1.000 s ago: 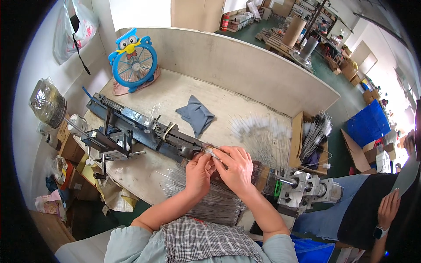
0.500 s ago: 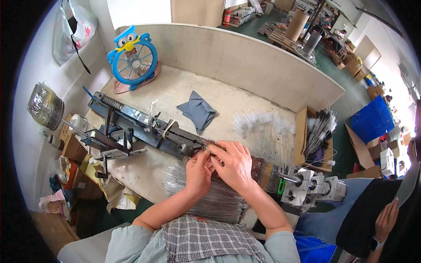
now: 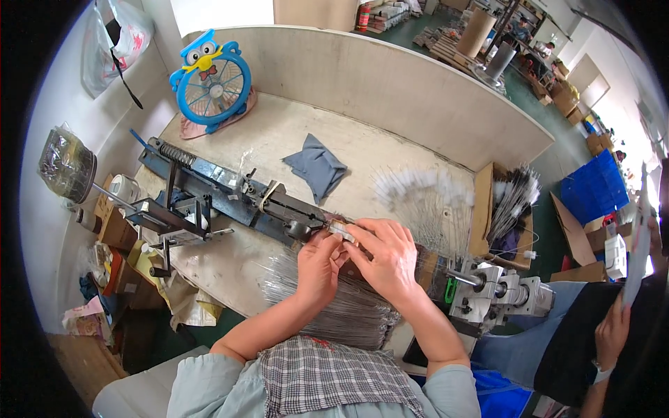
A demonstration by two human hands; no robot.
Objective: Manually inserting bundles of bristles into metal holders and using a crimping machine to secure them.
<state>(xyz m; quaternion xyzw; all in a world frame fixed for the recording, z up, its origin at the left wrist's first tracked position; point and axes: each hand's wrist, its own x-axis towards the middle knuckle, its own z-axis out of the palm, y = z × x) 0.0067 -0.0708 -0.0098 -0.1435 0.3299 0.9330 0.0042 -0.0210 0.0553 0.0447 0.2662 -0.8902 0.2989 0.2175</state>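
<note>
My left hand (image 3: pixel 319 268) has its fingers pinched together at the right end of a long dark metal bench fixture (image 3: pixel 279 207). Close against it, my right hand (image 3: pixel 385 256) is closed with its thumb and fingertips at the same spot. Between the fingertips shows a small whitish piece (image 3: pixel 341 228), too small to name. Below my wrists lies a thick bundle of thin metal wires (image 3: pixel 327 313). Beyond my right hand several wires with white bristly tips (image 3: pixel 418 191) are spread on the table. My fingers hide part of the fixture's end.
A grey cloth (image 3: pixel 315 167) and a blue fan (image 3: pixel 214 90) are on the table (image 3: pixel 279 125). To the right stand a cardboard box (image 3: pixel 482 209) of wires and a metal motor unit (image 3: pixel 498 296). A crank frame (image 3: pixel 171 223) is at left. Someone's hand (image 3: pixel 613 334) shows at far right.
My right hand has shifted slightly right, and the whitish piece now shows between my fingertips. The other person's hand at far right has moved up a little. The view has tilted slightly.
</note>
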